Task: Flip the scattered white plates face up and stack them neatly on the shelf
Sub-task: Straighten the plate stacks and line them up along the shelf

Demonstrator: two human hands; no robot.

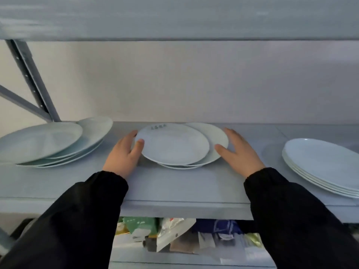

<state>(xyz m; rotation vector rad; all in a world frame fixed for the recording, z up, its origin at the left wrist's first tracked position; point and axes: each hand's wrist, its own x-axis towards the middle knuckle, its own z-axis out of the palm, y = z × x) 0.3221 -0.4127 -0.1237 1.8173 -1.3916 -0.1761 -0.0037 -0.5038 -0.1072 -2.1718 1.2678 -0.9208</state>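
On the grey shelf (174, 183), across the whole width of the view, three groups of white plates lie. At about 9 o'clock the left pile (48, 144) is loose: its plates are shifted against each other and the top one is tilted, its left side lower, its long axis running from lower left to upper right. At about 3 o'clock the right stack (322, 166) is neat, the plates nested with the hollow side up, and its right part is cut by the frame edge. At the centre, near 12 o'clock from the hands, the middle pile (186, 152) has some plates that do not sit exactly over each other. Its top plate (172, 144) lies nearly flat, shifted to the left, and shows small dark writing near the far rim, too blurred to read; whether this is the underside I cannot tell for sure.

Both arms wear black sleeves (81, 220). The left hand (124, 154) is half open, the thumb resting on the left rim of the top plate and the fingers curling behind that edge. The right hand (239, 152) is open, the fingers spread, the thumb touching the right rim of the lower plate; it grips nothing firmly.

Below the shelf, at 6 o'clock, coloured packets (174, 235) lie on a lower level; their print is not readable.
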